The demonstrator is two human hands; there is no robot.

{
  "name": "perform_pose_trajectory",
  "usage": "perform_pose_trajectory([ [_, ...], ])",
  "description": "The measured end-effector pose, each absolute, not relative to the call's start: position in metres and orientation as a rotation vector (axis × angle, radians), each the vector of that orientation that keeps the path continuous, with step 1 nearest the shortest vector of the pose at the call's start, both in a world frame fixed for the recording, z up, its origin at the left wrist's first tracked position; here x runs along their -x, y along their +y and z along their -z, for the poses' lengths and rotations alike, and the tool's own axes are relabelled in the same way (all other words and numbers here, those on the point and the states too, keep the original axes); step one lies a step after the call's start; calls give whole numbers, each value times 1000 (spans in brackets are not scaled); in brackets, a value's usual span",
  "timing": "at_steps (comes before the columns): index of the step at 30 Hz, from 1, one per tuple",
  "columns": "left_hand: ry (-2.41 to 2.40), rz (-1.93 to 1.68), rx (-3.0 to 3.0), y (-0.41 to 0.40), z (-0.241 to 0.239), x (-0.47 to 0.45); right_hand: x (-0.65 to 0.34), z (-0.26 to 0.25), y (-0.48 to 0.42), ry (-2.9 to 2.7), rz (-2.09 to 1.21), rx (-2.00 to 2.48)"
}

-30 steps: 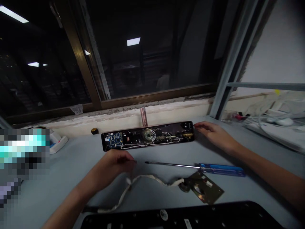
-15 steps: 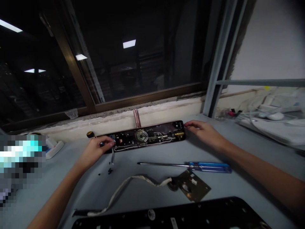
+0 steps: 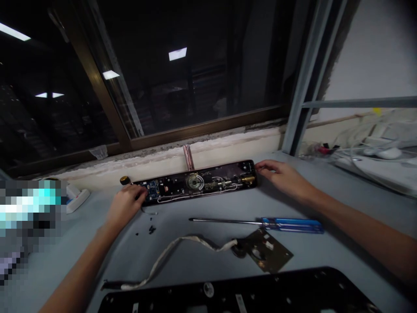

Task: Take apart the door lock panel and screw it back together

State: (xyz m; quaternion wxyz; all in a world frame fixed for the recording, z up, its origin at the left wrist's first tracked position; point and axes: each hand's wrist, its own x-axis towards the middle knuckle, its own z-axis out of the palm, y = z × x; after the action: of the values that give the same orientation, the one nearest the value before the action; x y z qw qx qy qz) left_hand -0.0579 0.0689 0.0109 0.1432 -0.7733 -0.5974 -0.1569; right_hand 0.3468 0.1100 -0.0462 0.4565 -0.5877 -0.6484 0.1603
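Observation:
A long dark lock body (image 3: 198, 184) with an exposed blue circuit board and brass parts lies across the grey table near the window sill. My left hand (image 3: 125, 204) rests at its left end, fingers curled against the edge. My right hand (image 3: 282, 176) touches its right end with fingers bent over the corner. Between me and the lock body lies a blue-handled screwdriver (image 3: 260, 222). A small brass plate (image 3: 267, 251) with a wrapped white cable (image 3: 176, 252) sits nearer to me. Tiny dark screws (image 3: 151, 229) are scattered below my left hand.
A black panel (image 3: 234, 293) runs along the table's near edge. A copper-coloured bar (image 3: 187, 157) leans on the sill behind the lock. A round brass knob (image 3: 124, 180) sits left of it. White cables and devices (image 3: 374, 150) are piled at right. A white box (image 3: 76, 195) is at left.
My left hand moved up from the cable to the lock body's left end. The lock body's left end has shifted slightly. My right hand stayed at the right end.

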Motion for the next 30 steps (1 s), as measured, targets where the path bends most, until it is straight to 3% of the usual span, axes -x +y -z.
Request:
perform_pose_trajectory([
  [13, -1314, 160, 2152, 79, -10, 51, -345, 44, 109, -1638, -401, 1452],
  [30, -1229, 211, 2131, 80, -7, 55, -344, 44, 109, -1610, -368, 1454],
])
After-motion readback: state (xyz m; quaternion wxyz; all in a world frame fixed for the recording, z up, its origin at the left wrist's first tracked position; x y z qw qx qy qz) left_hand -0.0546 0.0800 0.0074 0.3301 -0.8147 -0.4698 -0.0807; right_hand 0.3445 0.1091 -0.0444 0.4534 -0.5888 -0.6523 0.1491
